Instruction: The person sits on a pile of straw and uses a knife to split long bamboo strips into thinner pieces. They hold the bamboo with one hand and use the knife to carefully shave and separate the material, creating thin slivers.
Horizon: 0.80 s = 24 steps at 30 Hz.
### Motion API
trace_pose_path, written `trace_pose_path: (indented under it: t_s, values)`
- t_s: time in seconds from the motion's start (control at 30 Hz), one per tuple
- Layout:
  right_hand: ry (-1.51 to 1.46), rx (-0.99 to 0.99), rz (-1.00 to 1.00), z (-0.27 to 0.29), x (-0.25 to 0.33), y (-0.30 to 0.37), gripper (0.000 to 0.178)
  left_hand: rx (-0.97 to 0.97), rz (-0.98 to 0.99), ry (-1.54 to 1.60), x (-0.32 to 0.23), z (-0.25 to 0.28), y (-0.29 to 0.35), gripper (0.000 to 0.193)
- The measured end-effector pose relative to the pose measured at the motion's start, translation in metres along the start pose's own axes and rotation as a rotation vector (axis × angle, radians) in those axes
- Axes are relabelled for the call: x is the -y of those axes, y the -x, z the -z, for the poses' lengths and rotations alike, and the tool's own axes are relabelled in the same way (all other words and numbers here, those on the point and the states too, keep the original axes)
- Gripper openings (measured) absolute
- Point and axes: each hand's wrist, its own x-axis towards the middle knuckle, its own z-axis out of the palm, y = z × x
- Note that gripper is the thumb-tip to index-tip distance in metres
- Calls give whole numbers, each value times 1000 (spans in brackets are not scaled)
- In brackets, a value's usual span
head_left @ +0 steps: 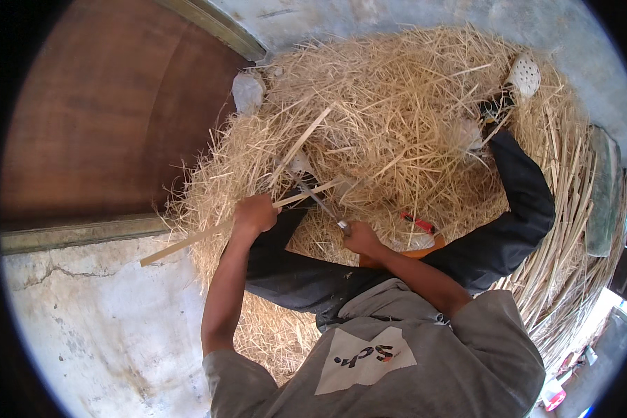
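Observation:
My left hand (256,213) is closed around a long, flat, pale strip (188,242) that looks like split bamboo. The strip slants from lower left to upper right, past my left knee. In my right hand (361,237), the fingers are wrapped round the handle of a knife (320,202). Its narrow blade points up and left and crosses the strip just beyond my left hand. Whether blade and strip touch is hard to see.
Thick heaps of pale shavings (390,104) surround my legs. A red-handled tool (418,223) lies between my knees, near an orange seat (404,256). Long thin strips (557,209) are piled at right. A stone block (248,93) stands beside the brown door (118,118) at left.

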Motion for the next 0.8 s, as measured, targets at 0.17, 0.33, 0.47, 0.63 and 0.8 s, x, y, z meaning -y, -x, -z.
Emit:
trace_pose_path:
  t_s: [0.17,0.33,0.47,0.63,0.8]
  values:
    - [-14,-104,157,-13,5,-2,27,64,18,5,-16,6,1,30]
    - [105,-25,55,-5,-82,-36,25,50,19,-10,-27,22,1,29]
    - [-88,-138,115,-21,-19,-11,22,61,12,-54,-23,17,-10,31]
    - [-110,-154,-212,-23,-81,-35,22,59,-30,-93,-34,34,-13,32]
    - [115,-32,-103,1,-107,-41,42,80,-56,-196,-37,34,-18,25]
